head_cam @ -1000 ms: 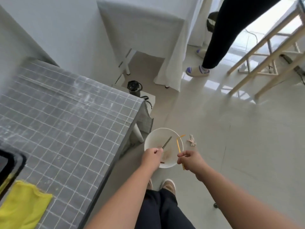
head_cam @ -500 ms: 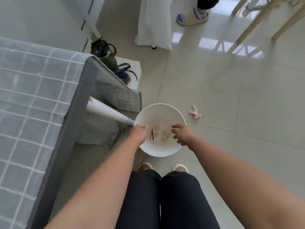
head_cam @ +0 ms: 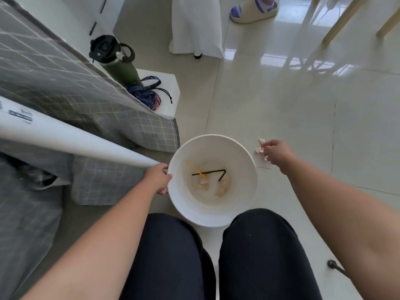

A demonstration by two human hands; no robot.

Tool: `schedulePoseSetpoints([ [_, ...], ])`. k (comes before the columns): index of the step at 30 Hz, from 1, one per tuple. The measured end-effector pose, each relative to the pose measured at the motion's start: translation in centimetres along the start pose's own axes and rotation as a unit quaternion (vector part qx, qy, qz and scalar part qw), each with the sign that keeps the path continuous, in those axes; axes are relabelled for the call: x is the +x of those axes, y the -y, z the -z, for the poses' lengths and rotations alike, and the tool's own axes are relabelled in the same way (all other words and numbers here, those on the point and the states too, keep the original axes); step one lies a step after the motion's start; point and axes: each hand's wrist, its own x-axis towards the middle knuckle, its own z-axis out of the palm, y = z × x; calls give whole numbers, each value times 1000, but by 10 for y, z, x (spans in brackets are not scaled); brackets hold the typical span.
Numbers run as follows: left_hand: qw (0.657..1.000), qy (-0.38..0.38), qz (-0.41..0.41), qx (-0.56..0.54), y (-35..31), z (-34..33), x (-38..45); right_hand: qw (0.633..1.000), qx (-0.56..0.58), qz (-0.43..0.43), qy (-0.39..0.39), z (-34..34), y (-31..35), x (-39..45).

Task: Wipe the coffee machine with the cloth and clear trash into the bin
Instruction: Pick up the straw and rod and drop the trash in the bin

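Observation:
A white round bin (head_cam: 246, 165) stands on the floor between my knees. Inside lie a yellow straw (head_cam: 195, 168), a bent black straw (head_cam: 213, 172) and bits of crumpled paper. My left hand (head_cam: 159, 177) grips the bin's left rim. To the right of the bin, my right hand (head_cam: 276, 152) has its fingers closed on a crumpled pinkish tissue (head_cam: 259, 148) on the floor. The coffee machine and the cloth are out of view.
A grey checked tablecloth (head_cam: 65, 83) hangs at left over a white table leg (head_cam: 71, 139). Behind it stand a green bottle (head_cam: 118, 61) and a patterned pouch (head_cam: 147, 97). Another person's slippered foot (head_cam: 254, 9), a white draped table and wooden legs are at the top.
I have crouched lower and the view has tipped down. The straws left my hands and lie in the bin. My right hand moved right from over the bin to the tissue.

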Motion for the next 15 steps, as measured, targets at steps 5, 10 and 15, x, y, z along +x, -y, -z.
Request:
schedulePoseSetpoints([
  [5, 990, -75, -85, 88, -10, -4, 17, 1000, -16, 8, -13, -4, -21, 42],
  [10, 984, -120, -83, 101, -19, -9, 26, 995, -95, 5, -19, 0, -43, 63],
  [15, 985, -141, -67, 71, -17, -18, 33, 975, -221, 19, 2, -7, -66, 93],
])
